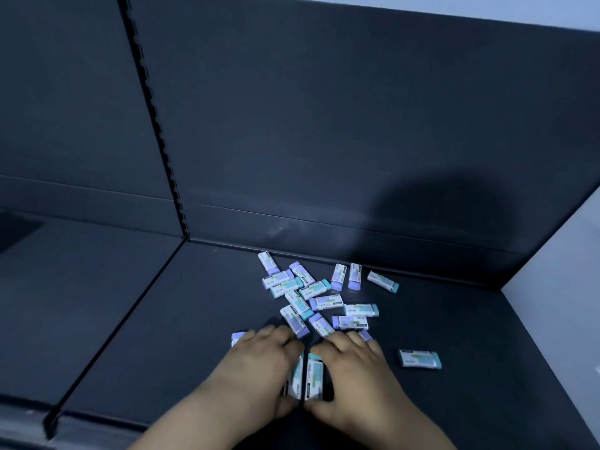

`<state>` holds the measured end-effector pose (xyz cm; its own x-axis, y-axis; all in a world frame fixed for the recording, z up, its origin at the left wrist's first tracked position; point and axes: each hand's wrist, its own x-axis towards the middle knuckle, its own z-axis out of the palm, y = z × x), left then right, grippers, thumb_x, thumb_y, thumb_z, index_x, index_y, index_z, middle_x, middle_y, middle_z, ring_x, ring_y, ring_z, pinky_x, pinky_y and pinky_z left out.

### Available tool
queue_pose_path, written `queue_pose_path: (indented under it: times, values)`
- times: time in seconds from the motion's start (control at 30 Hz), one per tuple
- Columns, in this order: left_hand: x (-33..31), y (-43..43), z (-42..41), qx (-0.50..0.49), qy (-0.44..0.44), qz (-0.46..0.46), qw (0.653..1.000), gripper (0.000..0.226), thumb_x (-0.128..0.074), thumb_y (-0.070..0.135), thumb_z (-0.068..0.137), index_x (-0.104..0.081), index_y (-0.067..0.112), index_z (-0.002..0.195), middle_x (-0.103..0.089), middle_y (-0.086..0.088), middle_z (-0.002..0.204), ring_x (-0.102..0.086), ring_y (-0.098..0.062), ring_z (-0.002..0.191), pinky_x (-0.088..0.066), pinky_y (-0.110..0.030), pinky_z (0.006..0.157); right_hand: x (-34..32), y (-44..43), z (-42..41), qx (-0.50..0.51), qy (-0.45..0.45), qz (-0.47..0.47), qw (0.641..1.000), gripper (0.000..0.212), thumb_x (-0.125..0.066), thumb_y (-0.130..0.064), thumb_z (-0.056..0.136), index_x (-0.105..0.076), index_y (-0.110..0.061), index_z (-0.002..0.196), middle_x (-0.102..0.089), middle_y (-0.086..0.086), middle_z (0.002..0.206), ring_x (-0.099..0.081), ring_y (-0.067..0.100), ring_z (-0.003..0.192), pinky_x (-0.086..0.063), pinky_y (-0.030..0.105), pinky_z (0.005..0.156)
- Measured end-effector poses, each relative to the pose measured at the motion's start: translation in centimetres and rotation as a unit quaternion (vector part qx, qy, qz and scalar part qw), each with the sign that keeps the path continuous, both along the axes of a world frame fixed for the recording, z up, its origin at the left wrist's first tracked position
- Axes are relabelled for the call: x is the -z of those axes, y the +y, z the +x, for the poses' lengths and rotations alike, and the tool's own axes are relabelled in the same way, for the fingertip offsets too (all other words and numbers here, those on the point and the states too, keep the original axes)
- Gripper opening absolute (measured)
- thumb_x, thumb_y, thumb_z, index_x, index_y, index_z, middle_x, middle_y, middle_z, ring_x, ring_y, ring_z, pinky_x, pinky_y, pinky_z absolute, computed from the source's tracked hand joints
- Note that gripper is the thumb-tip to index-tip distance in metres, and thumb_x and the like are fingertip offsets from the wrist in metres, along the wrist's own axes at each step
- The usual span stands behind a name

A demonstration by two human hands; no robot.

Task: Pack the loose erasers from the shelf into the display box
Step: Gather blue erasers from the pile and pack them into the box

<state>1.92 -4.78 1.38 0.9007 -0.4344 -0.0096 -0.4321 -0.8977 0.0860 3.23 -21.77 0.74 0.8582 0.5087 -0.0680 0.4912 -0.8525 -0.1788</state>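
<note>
On the shelf (pixel 162 319), head view: left hand (pixel 259 368) & right hand (pixel 354 375) sit side by side toward the front. Fingers are curled and thumbs tucked at the near ends, pinching a few gathered erasers (pixel 313 378) between them. Those lie w/ long axes pointing away from the person. The rest of the loose erasers (pixel 324 302) are scattered just beyond both hands, toward the back wall (pixel 324 157), axes every which way, approx equal reach for either. One lone eraser (pixel 419 359) sits apart to the right, nearer the right hand. Display box not in view, so its contents can't be told.
</note>
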Motion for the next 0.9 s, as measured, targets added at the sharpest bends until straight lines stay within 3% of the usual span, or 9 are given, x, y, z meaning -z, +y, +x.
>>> queue_pose_path:
  times: [0.07,0.13,0.23,0.4,0.53,0.7,0.8,0.9]
  values:
    - [0.4,1.2,-0.1,-0.004,-0.019,-0.042,0.999,0.069,-0.068,0.065,0.038,-0.067,0.031,0.098,-0.061,0.012,0.092,-0.062,-0.006,0.081,-0.051,-0.02,0.071,-0.2,0.3,0.2,-0.007,-0.011,0.016,1.0,0.067,-0.054,-0.059,0.07,-0.044,-0.031,0.129,-0.044,-0.01,0.126,-0.035,0.017,0.123,-0.025,0.032,0.1]
    - [0.8,2.6,-0.1,-0.006,-0.057,-0.067,0.996,0.071,-0.07,0.065,0.033,-0.068,0.03,0.095,-0.061,0.013,0.088,-0.062,-0.006,0.074,-0.052,-0.019,0.065,-0.5,1.0,0.2,-0.006,-0.025,0.026,0.999,0.068,-0.06,-0.057,0.069,-0.045,-0.03,0.13,-0.045,-0.01,0.125,-0.039,0.017,0.12,-0.03,0.033,0.1]
    - [0.8,5.0,-0.7,-0.002,-0.095,-0.084,0.992,0.066,-0.069,0.057,0.041,-0.067,0.028,0.101,-0.061,0.011,0.092,-0.061,-0.008,0.077,-0.05,-0.019,0.067,-0.6,3.1,0.1,-0.001,-0.069,0.057,0.996,0.063,-0.062,-0.057,0.06,-0.058,-0.026,0.115,-0.055,-0.008,0.109,-0.054,0.018,0.104,-0.045,0.031,0.088]
    - [1.0,11.3,-1.6,0.0,-0.123,-0.078,0.989,0.063,-0.066,0.054,0.045,-0.067,0.026,0.101,-0.061,0.01,0.093,-0.057,-0.009,0.08,-0.044,-0.019,0.076,-1.4,10.2,-1.2,-0.049,-0.029,0.059,0.997,0.06,-0.059,-0.048,0.075,-0.045,-0.027,0.129,-0.043,-0.007,0.122,-0.037,0.015,0.116,-0.033,0.027,0.1]
    - [0.9,18.4,-2.1,0.002,-0.123,-0.057,0.991,0.067,-0.072,0.06,0.042,-0.068,0.028,0.101,-0.061,0.013,0.093,-0.059,-0.006,0.081,-0.05,-0.018,0.074,-1.3,16.8,-1.8,-0.034,-0.018,0.06,0.997,0.061,-0.058,-0.052,0.073,-0.046,-0.026,0.127,-0.043,-0.008,0.122,-0.038,0.014,0.115,-0.033,0.027,0.099]
    - [0.5,27.1,-2.6,0.017,-0.134,-0.056,0.989,0.068,-0.067,0.057,0.046,-0.063,0.027,0.106,-0.06,0.011,0.096,-0.054,-0.007,0.084,-0.035,-0.024,0.085,-1.1,25.1,-2.9,0.008,-0.043,0.102,0.994,0.06,-0.054,-0.059,0.06,-0.058,-0.028,0.112,-0.054,-0.011,0.108,-0.053,0.013,0.101,-0.043,0.024,0.087]
    - [-0.1,30.9,-3.1,0.014,-0.129,-0.049,0.99,0.068,-0.069,0.057,0.044,-0.063,0.028,0.106,-0.06,0.012,0.095,-0.056,-0.007,0.083,-0.035,-0.023,0.084,-1.8,28.7,-3.8,0.022,-0.039,0.114,0.992,0.06,-0.05,-0.064,0.056,-0.06,-0.031,0.104,-0.056,-0.016,0.098,-0.056,0.005,0.088,-0.041,0.014,0.075]
    - [-0.6,33.2,-3.7,0.005,-0.123,-0.051,0.991,0.067,-0.072,0.057,0.042,-0.065,0.029,0.103,-0.06,0.012,0.093,-0.059,-0.007,0.079,-0.034,-0.023,0.084,-2.5,30.6,-4.6,0.024,-0.035,0.115,0.993,0.06,-0.048,-0.065,0.057,-0.061,-0.03,0.104,-0.057,-0.017,0.096,-0.056,0.003,0.086,-0.041,0.012,0.072]
